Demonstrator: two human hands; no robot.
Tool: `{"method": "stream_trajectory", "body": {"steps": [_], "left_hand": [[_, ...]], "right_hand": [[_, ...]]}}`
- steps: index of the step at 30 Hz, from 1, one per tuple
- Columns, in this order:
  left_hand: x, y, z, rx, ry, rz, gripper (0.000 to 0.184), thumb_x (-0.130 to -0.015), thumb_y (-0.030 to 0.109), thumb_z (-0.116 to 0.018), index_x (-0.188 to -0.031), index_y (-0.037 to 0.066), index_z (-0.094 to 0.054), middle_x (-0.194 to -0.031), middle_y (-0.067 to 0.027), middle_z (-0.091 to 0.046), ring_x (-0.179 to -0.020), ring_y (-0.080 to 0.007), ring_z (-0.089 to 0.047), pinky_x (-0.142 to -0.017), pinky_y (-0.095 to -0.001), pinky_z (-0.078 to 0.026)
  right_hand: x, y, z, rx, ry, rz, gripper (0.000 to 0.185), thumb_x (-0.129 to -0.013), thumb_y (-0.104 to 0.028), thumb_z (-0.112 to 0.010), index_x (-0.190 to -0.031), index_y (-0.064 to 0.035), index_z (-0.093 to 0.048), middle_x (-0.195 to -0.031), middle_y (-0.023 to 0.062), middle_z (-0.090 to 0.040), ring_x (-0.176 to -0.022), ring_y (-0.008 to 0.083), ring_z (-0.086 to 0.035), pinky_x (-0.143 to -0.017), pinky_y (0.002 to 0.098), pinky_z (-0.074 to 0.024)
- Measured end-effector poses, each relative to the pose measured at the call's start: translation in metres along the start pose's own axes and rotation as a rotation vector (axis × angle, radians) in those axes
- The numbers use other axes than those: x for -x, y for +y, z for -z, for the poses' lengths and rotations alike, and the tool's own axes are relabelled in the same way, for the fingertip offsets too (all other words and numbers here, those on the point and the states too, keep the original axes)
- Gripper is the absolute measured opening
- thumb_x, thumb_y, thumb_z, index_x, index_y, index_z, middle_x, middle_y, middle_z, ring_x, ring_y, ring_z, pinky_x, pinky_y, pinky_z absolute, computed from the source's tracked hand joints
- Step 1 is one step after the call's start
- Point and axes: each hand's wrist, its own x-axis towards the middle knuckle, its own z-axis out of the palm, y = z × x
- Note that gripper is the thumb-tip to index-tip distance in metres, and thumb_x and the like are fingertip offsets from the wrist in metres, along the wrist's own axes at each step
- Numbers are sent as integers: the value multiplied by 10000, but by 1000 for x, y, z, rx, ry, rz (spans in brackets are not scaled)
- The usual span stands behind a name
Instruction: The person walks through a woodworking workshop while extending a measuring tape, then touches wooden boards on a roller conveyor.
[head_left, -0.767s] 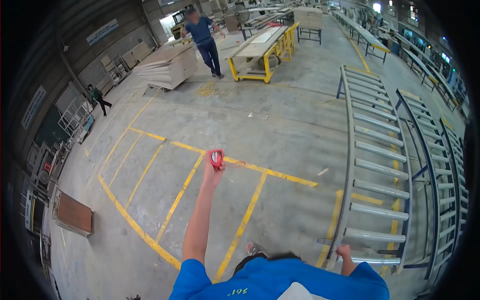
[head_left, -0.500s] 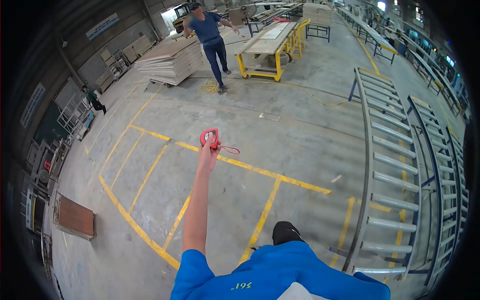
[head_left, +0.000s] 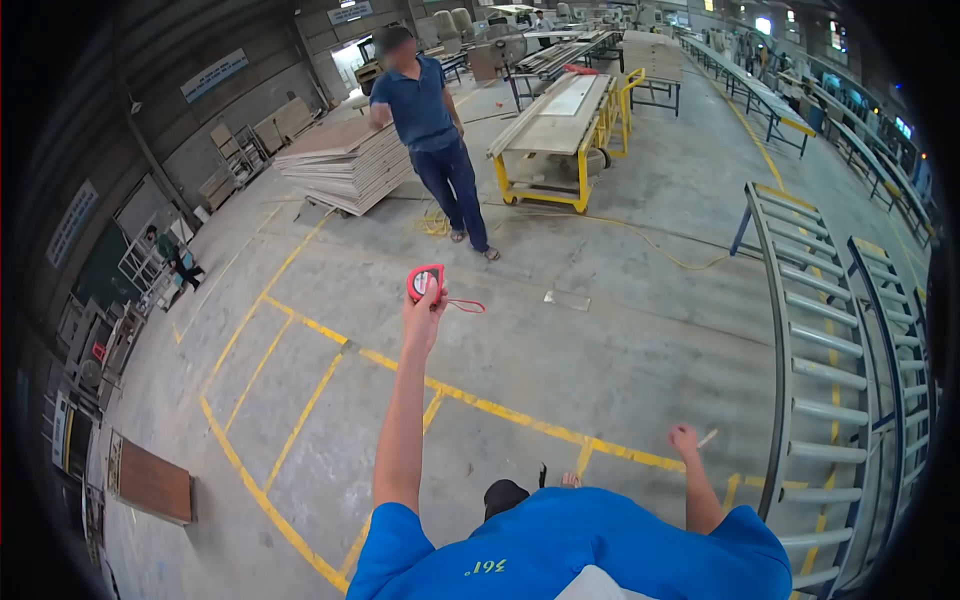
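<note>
My left hand (head_left: 424, 318) is raised on an outstretched arm in front of me. Its fingers are wrapped round a red tape measure (head_left: 427, 284) with a pale round label, and a red wrist strap (head_left: 468, 306) loops out to the right. Low on the right, my right hand (head_left: 684, 440) hangs above the concrete floor with its fingers curled in and nothing visible in them. A pale scrap on the floor shows just beside it. One dark shoe (head_left: 506, 497) of mine pokes out below the blue shirt.
A person in dark blue (head_left: 430, 130) stands ahead, near stacked boards (head_left: 335, 170) and a yellow-framed cart (head_left: 545, 185). Roller conveyors (head_left: 815, 370) run along the right. Yellow lines (head_left: 500, 410) mark the floor. A brown box (head_left: 150, 480) stands left; another person (head_left: 175, 258) is farther off.
The person in dark blue is nearer and larger, and the cart and conveyors have shifted in view. My right hand has come into view. The tape measure stays in my left hand.
</note>
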Motion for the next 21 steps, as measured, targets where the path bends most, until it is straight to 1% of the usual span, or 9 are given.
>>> {"method": "stream_trajectory", "body": {"steps": [1, 5, 9, 12, 14, 15, 17, 19, 21], "left_hand": [[-18, -5, 1, 4, -6, 0, 282, -808, 173, -560, -1012, 6, -461, -930, -92, -544, -741, -127, -546, -612, -211, -460], [-91, -40, 1, 61, 43, -32, 272, -789, 142, -585, -993, 7, -463, -914, -76, -541, -726, -130, -550, -604, -218, -471], [-168, -69, 16, 67, 42, 36, 249, -784, 141, -593, -971, 12, -492, -878, -72, -548, -724, -118, -545, -606, -214, -451], [-233, -71, 31, -14, -88, 79, 234, -777, 143, -604, -952, 23, -507, -849, -57, -554, -692, -98, -541, -563, -199, -430], [-268, -63, 39, -9, -82, 110, 233, -776, 141, -604, -953, 23, -507, -845, -50, -555, -684, -91, -538, -553, -195, -422], [-284, -58, 41, -8, -72, 137, 233, -776, 139, -605, -953, 23, -506, -840, -43, -557, -675, -84, -535, -542, -191, -414], [-316, -49, 50, -16, -62, 166, 233, -776, 136, -605, -953, 23, -506, -835, -35, -558, -666, -77, -532, -532, -187, -406], [-343, -47, 58, 12, -68, 88, 225, -780, 124, -598, -957, 22, -505, -844, -27, -556, -673, -77, -530, -542, -187, -411], [-357, -53, 69, 21, -62, 85, 222, -782, 119, -595, -959, 21, -505, -848, -22, -555, -677, -77, -530, -547, -187, -413]], "right_hand": [[-16, -34, -17, -271, -28, -36, 166, -741, -150, -543, -697, -9, -620, -602, 76, -587, -563, 143, -570, -505, 271, -444], [-66, -85, -75, -253, -320, 5, 186, -774, -161, -538, -800, 10, -607, -658, 78, -599, -569, 126, -561, -525, 242, -451], [-69, -67, -131, 61, -449, -220, 206, -750, -172, -556, -839, 9, -599, -685, 57, -589, -591, 111, -543, -536, 243, -446], [-89, -106, -181, 92, -493, -280, 281, -753, -241, -568, -883, 7, -590, -743, 80, -603, -652, 130, -551, -579, 275, -453], [-131, -196, -233, 266, -479, 92, 357, -770, -301, -556, -937, 14, -571, -813, 110, -610, -742, 165, -560, -659, 310, -453], [-163, -242, -266, 171, -480, 290, 410, -789, -344, -537, -977, 19, -555, -877, 131, -610, -811, 192, -560, -718, 329, -441], [-201, -374, -326, -45, -468, 383, 433, -807, -327, -520, -1103, -13, -494, -1061, 131, -548, -983, 188, -512, -839, 305, -398], [-197, -517, -359, -228, -526, 493, 520, -836, -332, -487, -1238, -33, -351, -1244, 100, -402, -1155, 175, -366, -947, 285, -293], [-219, -585, -408, -504, -630, 509, 484, -857, -313, -456, -1239, -36, -349, -1225, 85, -418, -1127, 167, -391, -933, 283, -312]]}}
